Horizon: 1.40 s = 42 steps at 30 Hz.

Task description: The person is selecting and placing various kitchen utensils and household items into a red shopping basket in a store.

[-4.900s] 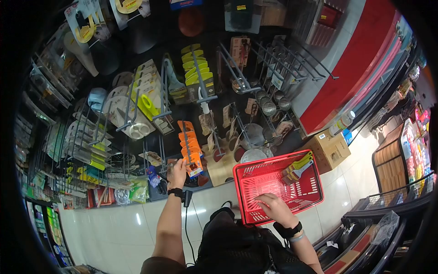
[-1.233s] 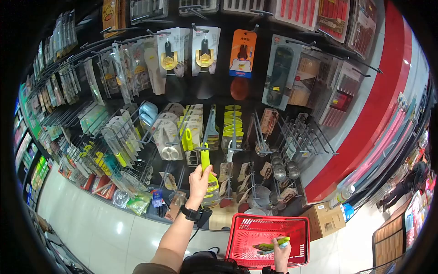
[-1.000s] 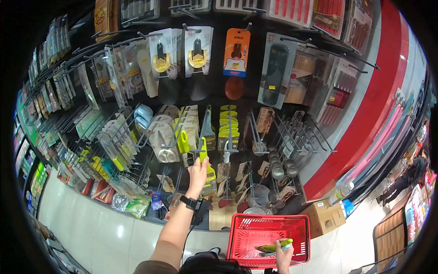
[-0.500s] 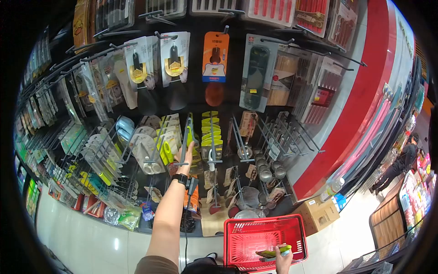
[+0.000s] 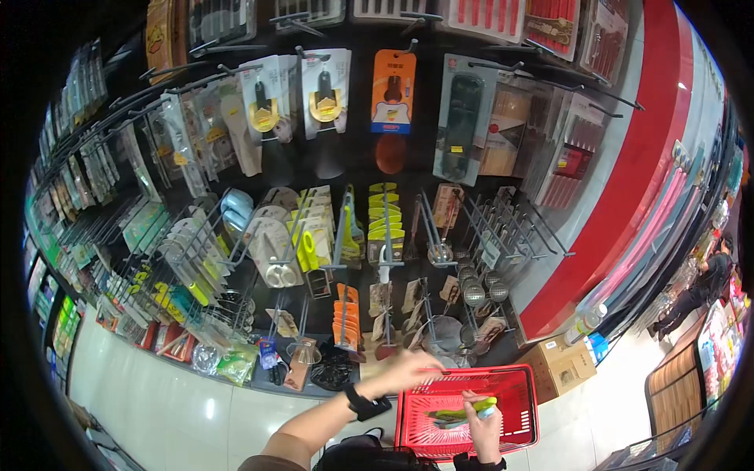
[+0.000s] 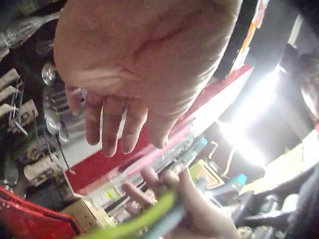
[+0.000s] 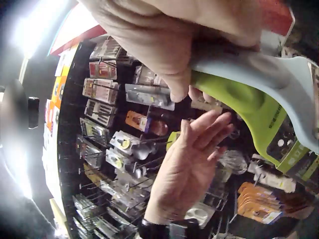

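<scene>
My right hand (image 5: 483, 424) holds two packaged kitchen tools with curved plastic handles, over the inside of a red shopping basket (image 5: 514, 396). One handle is green (image 7: 251, 114), the other light blue (image 7: 286, 79); their lower ends carry printed packaging, cut off by the right wrist view's edge. My left hand (image 5: 404, 373) holds nothing, its fingers extended at the basket's back left rim. The left wrist view shows the left palm (image 6: 144, 55) near the right hand. Another green-handled tool (image 5: 346, 228) hangs on a hook of the rack ahead.
Hooks hold scissors (image 5: 281, 271), orange-carded items (image 5: 345, 318), green-topped packs (image 5: 385, 220) and carded spatulas (image 5: 324, 102). Metal hook ends (image 5: 334, 266) stick out towards me. A cardboard box (image 5: 559, 365) stands right of the basket. Another person (image 5: 703, 286) is at the far right.
The two tools lay in the basket in the oldest frame; my right hand now holds them. My left hand has left the green tool on the rack and come down to the basket rim.
</scene>
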Tool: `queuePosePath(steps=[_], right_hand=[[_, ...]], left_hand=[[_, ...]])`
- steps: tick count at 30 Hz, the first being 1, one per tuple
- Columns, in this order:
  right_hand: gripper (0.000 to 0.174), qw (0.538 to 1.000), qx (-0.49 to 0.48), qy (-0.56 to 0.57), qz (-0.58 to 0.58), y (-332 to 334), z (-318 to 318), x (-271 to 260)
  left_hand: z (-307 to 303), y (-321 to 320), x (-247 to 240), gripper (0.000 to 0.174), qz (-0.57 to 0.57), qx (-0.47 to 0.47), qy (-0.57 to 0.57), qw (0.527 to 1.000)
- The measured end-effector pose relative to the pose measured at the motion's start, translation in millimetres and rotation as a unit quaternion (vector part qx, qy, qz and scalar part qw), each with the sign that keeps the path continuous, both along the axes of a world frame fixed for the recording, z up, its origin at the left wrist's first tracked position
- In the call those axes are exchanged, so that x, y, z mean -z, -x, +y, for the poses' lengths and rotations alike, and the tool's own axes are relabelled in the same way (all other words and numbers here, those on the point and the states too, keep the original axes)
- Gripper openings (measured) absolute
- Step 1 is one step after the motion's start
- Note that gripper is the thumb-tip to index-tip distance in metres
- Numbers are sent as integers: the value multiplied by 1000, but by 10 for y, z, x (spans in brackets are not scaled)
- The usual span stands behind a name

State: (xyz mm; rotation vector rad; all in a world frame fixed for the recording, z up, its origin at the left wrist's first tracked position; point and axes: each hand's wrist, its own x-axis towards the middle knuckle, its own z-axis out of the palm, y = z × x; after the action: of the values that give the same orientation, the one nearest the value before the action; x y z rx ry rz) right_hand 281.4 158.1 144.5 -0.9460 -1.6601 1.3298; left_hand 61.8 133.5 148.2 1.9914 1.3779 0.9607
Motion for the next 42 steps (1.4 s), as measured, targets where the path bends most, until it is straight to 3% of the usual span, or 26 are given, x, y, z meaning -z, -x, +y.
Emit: queuePosePath(steps=[2, 4, 8, 11, 13, 15, 17, 19, 20, 24, 34, 38, 39, 42], right_hand=[[13, 999, -37, 22, 22, 148, -35, -223], [17, 993, -54, 81, 66, 270, -69, -306], [34, 986, -94, 96, 97, 449, -138, -441], [44, 980, -121, 103, 122, 475, -188, -413], [48, 976, -150, 95, 129, 452, -195, -386], [48, 978, -161, 87, 100, 380, -194, -378], [46, 983, -159, 71, 65, 327, -223, -401], [45, 984, -150, 83, 51, 255, -252, -444], [44, 985, -140, 95, 37, 230, -253, -446], [41, 986, -119, 103, 49, 150, -247, -290], [38, 996, -76, 53, -2, 112, -249, -236], [36, 996, -57, 63, -24, 62, -228, -115], [36, 996, -52, 61, -23, 60, -237, -152], [31, 994, -43, 44, -91, 32, -258, -234]], left_hand=[[-109, -219, -35, 36, -32, 58, 5, 998], [-192, -342, -94, 34, -68, 27, -72, 995], [-302, -248, 109, 33, -84, 16, -8, 996], [-453, -137, 61, 32, -95, -105, 11, 990], [-436, 106, 76, 22, -231, -168, 47, 957], [-407, 346, -141, 22, -328, -283, -29, 901], [-423, 661, -252, 23, -335, -390, -53, 856], [-432, 898, -376, 23, -394, -391, -112, 824], [-465, 981, -463, 24, -336, -436, -105, 828], [-452, 1179, -617, 26, -286, -468, -121, 827], [-126, 1527, -458, 30, -179, -520, -122, 826], [212, 1872, -288, 29, -176, -518, -164, 821], [314, 2028, -238, 30, -174, -527, -118, 824], [528, 2179, -238, 32, -218, -526, -130, 812]])
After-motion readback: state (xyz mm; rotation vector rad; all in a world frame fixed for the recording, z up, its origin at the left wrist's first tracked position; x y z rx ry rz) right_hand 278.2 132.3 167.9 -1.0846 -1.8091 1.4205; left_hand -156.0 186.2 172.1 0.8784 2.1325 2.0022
